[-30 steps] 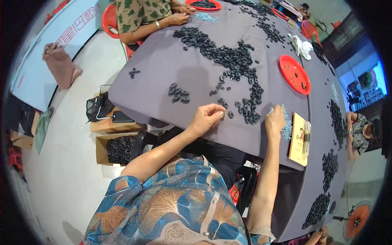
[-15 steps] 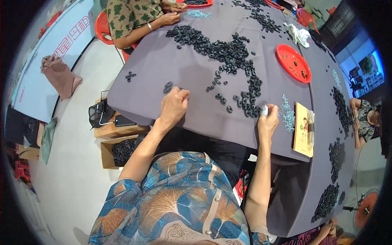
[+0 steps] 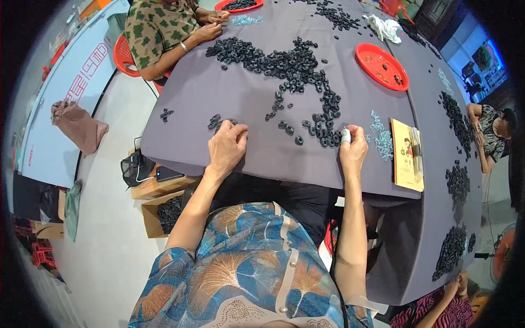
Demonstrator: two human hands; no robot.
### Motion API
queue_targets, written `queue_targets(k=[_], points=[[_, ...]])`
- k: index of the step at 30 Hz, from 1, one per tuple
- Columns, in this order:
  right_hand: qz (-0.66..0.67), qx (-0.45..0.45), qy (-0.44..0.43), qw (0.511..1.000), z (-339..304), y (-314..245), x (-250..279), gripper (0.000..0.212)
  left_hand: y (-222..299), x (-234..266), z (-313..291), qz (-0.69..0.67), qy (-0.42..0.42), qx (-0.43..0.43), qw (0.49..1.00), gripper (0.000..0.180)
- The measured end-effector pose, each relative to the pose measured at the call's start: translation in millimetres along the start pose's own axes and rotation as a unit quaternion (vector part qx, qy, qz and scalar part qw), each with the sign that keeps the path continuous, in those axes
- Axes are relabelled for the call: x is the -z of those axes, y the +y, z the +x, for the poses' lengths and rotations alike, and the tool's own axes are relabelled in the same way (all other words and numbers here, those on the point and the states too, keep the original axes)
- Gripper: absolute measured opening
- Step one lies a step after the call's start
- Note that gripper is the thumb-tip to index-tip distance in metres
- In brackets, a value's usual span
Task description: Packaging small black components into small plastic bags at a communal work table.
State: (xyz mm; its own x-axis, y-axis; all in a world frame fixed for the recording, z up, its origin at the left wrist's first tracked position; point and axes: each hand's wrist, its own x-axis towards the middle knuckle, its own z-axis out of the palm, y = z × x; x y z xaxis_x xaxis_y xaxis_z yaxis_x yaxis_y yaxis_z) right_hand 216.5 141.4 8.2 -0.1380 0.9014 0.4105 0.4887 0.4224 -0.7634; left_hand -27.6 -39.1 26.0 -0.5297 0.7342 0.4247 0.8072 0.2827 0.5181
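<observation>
My left hand (image 3: 227, 146) is closed over the grey cloth near the table's front edge, thumb and fingers pressed together. A few small black oval pieces (image 3: 215, 122) lie just beyond its fingers. Whatever is between them, if anything, is hidden. My right hand (image 3: 354, 152) is also closed in a pinch, with a silvery-grey covering (image 3: 345, 135) on one finger. It sits between the end of a trail of black pieces (image 3: 326, 136) and a scatter of small clear bits (image 3: 383, 139). I cannot make out what it pinches.
A large heap of black pieces (image 3: 290, 63) spreads farther back. To the right are a yellow booklet (image 3: 406, 158) and a red tray (image 3: 377, 68) with a few pieces. Co-workers sit at the far left and right edges. An open carton (image 3: 155, 221) of black pieces stands below, left.
The view has shifted, so the table appears farther left and up. Against the cloth, both hands have moved slightly right, and more of the black pieces beyond my left hand shows.
</observation>
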Motion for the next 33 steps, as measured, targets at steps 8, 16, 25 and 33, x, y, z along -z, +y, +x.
queue_targets(k=[8,16,25,33], points=[[0.001,-0.016,-0.006,1.000,0.0,-8.6,-0.7,0.017,15.3,-8.1,5.3,0.061,0.031,-0.113,0.991,0.021],[0.004,-0.025,0.000,1.000,-3.1,-9.4,2.4,0.016,46.4,-46.6,28.1,-0.031,-0.053,-0.138,0.989,0.020],[0.019,-0.013,-0.008,1.000,-1.1,-0.3,0.5,0.014,42.3,-60.7,25.1,-0.065,-0.068,-0.096,0.991,0.016],[0.046,0.035,0.031,0.998,-11.1,-22.9,0.4,0.013,46.3,-68.3,9.3,-0.403,-0.061,0.040,0.912,0.011]])
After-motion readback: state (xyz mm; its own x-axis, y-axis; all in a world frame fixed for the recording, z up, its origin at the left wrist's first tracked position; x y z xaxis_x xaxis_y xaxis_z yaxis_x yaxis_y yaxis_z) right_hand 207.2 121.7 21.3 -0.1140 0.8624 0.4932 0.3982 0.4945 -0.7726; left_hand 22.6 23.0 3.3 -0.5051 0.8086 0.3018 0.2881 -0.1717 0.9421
